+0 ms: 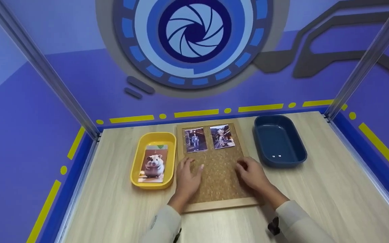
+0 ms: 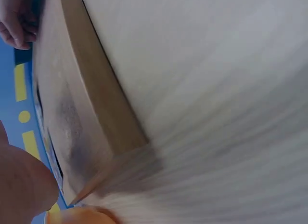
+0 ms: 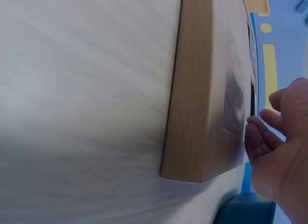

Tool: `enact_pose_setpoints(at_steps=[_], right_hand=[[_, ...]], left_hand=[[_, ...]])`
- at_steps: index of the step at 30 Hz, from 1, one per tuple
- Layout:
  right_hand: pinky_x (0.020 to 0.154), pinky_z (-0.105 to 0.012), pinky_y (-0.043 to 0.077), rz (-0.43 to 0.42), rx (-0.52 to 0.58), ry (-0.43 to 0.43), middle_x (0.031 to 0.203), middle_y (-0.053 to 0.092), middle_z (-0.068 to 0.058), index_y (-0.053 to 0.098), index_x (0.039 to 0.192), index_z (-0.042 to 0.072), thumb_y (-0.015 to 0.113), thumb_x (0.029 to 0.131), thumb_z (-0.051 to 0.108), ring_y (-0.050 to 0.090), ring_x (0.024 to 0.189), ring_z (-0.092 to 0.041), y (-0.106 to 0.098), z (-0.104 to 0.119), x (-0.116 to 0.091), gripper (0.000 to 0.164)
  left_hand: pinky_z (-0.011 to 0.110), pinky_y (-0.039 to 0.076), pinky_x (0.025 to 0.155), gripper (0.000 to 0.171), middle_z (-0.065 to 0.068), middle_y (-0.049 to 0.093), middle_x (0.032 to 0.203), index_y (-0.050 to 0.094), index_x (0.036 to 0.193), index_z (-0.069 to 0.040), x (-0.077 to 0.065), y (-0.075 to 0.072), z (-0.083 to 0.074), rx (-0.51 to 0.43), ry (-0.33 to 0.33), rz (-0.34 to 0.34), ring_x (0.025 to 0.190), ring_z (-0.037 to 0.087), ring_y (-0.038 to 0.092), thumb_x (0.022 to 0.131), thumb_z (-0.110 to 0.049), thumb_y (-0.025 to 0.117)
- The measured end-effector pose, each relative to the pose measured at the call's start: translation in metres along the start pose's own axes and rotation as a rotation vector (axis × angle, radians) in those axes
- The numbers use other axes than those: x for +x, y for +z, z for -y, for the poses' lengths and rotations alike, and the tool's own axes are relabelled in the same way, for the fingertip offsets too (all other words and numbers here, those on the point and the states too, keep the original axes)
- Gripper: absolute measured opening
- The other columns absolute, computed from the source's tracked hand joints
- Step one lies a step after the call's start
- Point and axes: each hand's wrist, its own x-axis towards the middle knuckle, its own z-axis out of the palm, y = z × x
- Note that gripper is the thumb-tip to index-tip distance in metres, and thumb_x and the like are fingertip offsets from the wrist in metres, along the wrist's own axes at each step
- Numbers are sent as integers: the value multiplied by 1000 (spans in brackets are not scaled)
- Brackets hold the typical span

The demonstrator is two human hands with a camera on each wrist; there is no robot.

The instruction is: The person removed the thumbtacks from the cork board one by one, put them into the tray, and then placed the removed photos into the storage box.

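Observation:
A wood-framed cork board (image 1: 219,179) lies on the table between both hands. Two photos are set side by side on its upper part: the left photo (image 1: 196,140) and the right photo (image 1: 222,136) each show a standing figure. My left hand (image 1: 187,179) is over the board's left edge, fingers loosely bent, nothing held. Over the right edge is my right hand (image 1: 254,173), its fingers loosely curled and empty; in the right wrist view the right hand (image 3: 284,147) appears beside the board's frame (image 3: 190,98). The left wrist view catches part of the left hand (image 2: 26,185).
Left of the board stands a yellow tray (image 1: 134,168) holding a hamster picture (image 1: 154,165). A dark blue tray (image 1: 282,133) stands to the right, with two tiny white spots in it. Purple-blue walls (image 1: 79,84) enclose the wooden table (image 1: 113,206) at the back and sides.

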Motion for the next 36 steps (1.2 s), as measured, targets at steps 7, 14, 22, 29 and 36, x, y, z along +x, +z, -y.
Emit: enact_pose_setpoints(at_steps=[7, 14, 22, 29, 36], right_hand=[[92, -47, 57, -11, 15, 9, 101, 75, -13, 75, 110, 0, 74, 98, 7, 69, 98, -26, 4, 1, 2, 14], [91, -47, 57, -10, -6, 10, 102, 75, -13, 75, 112, 0, 73, 98, 8, 69, 99, -26, 4, 0, 3, 16], [94, -49, 57, -1, 4, 30, 106, 76, -14, 75, 114, 1, 72, 100, 9, 70, 102, -27, 7, -1, 5, 17], [91, -46, 58, -16, 15, 48, 105, 75, -12, 76, 114, 2, 72, 99, 9, 69, 99, -24, 11, -2, 10, 16], [87, -43, 57, -40, 29, 33, 100, 75, -12, 76, 110, 1, 74, 98, 8, 68, 94, -23, 13, -1, 17, 14]], left_hand=[[64, 37, 124, 48, 24, 60, 151, 66, 138, -2, 32, 26, -2, 115, 58, 37, 144, 45, 51, 103, -35, 67], [64, 32, 128, 44, 16, 62, 154, 69, 138, -9, 54, 56, -6, 220, 14, -4, 150, 40, 50, 104, -37, 66], [62, 30, 131, 45, 17, 55, 161, 69, 138, -7, 77, 79, -8, 198, -10, -25, 156, 42, 43, 102, -34, 71], [63, 27, 131, 47, 18, 55, 161, 68, 142, -11, 96, 94, -12, 250, -6, 21, 157, 42, 41, 101, -35, 72], [63, 23, 133, 49, 11, 49, 167, 64, 148, -25, 98, 105, -11, 405, 1, 86, 161, 36, 35, 104, -48, 65]])
